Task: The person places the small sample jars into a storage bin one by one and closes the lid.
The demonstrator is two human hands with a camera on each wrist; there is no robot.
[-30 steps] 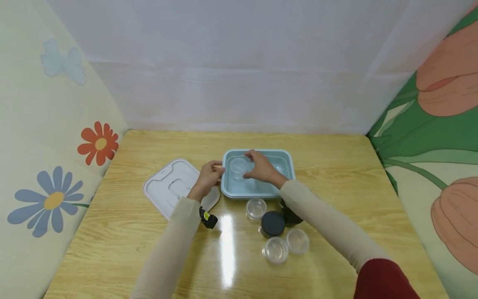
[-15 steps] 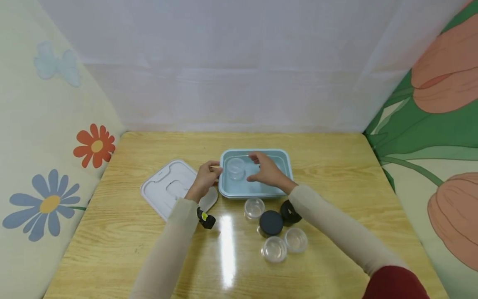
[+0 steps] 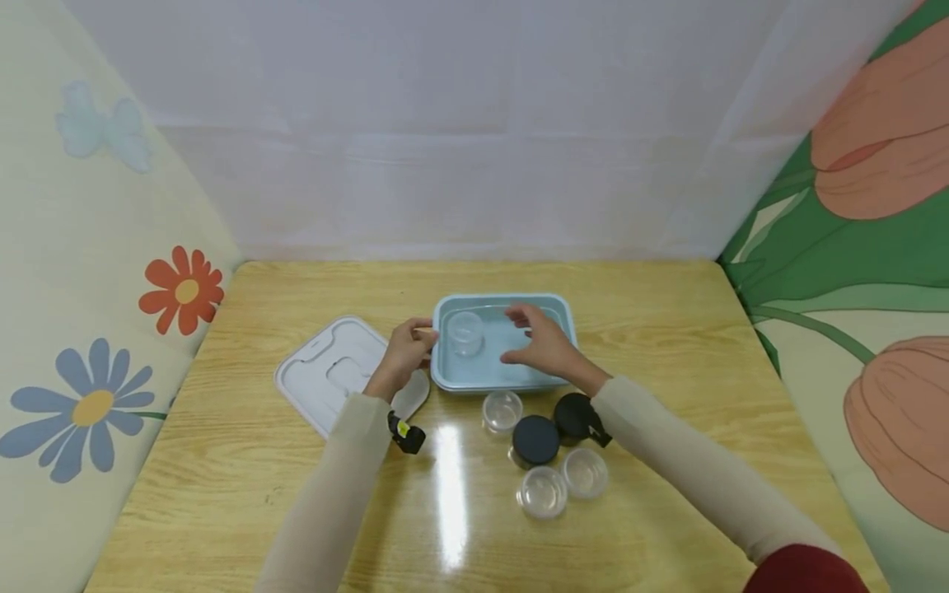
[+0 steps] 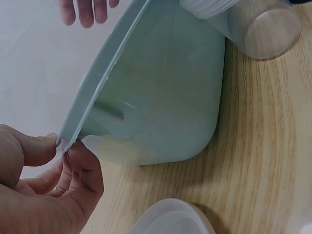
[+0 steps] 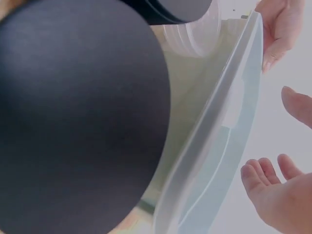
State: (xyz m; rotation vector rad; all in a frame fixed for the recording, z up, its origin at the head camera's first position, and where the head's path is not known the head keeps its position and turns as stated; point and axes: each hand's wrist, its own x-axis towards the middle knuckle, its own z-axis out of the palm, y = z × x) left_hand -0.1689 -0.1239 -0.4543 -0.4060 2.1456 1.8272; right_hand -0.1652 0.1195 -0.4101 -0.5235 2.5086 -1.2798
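My left hand (image 3: 403, 354) grips the left rim of a light blue plastic basin (image 3: 504, 385). In the left wrist view, its thumb lies over the rim (image 4: 73, 126) and the curled fingers are underneath. Inside the basin, toward the left, stands a small clear plastic jar (image 3: 465, 333). My right hand (image 3: 547, 346) hovers over the basin's right half, thumb and fingers spread apart with nothing between them. The right wrist view shows that hand (image 5: 282, 190) beyond the basin's rim (image 5: 209, 126).
Left of the basin lies a white lid (image 3: 326, 371), partly behind my left forearm. In front stand clear jars (image 3: 502, 410), (image 3: 544, 492), (image 3: 586, 473) and two black-topped jars (image 3: 535, 441), (image 3: 574, 416). Printed flower panels flank the wooden table (image 3: 652, 329).
My right hand has let go of the clear jar and moved right, away from it. The jar stays at the basin's left. My left hand keeps its grip on the rim.
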